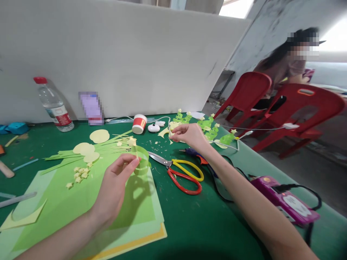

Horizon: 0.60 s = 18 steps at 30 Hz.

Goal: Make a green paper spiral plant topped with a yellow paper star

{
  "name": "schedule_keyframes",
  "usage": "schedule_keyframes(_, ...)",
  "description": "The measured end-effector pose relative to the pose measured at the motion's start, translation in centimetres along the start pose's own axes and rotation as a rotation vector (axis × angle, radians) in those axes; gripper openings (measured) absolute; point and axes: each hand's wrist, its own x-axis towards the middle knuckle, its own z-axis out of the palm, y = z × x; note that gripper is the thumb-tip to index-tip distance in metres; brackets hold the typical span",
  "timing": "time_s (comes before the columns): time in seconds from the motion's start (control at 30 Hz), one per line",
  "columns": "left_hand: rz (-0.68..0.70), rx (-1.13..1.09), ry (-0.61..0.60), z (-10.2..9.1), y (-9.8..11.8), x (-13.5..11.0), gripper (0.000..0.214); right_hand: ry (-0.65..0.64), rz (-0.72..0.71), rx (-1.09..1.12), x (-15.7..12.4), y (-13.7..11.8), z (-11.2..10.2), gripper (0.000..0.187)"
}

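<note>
My left hand (pixel 115 186) is closed in a pinch on a curled green paper strip (pixel 142 162) topped with a small yellow paper star (pixel 132 141), held above the green paper sheets (pixel 81 206). Farther out, my right hand (pixel 189 135) has its fingers pinched on a small pale paper piece (pixel 171 133), close to a row of finished green paper trees with yellow stars (pixel 206 124). Red-and-yellow scissors (pixel 181 173) lie between my two arms on the green table (pixel 195 224).
Yellow paper circles (pixel 92 144), thin green strips (pixel 65 157) and several small yellow stars (pixel 80 174) lie left. A water bottle (pixel 54 104), paper cup (pixel 139 124), glue gun (pixel 196 155) and purple device with cable (pixel 284 200) surround them. White board behind; a person sits on red chairs (pixel 298 108) at right.
</note>
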Motion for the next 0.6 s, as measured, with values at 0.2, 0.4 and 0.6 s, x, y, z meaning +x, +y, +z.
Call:
schedule_keyframes(0.2, 0.075, -0.028, -0.01, 0.37, -0.12, 0.11, 0.008, 0.008, 0.041, 0.009, -0.22, 0.22, 0.1, 0.025)
schedule_keyframes(0.4, 0.005, 0.032, 0.001, 0.17, 0.08, -0.04, 0.01, -0.082, 0.008, 0.039, 0.14, 0.49, 0.78, 0.019)
schedule_keyframes(0.6, 0.025, -0.004, -0.011, 0.09, 0.01, -0.14, 0.007, -0.114, -0.003, 0.006, 0.02, 0.63, 0.9, 0.034)
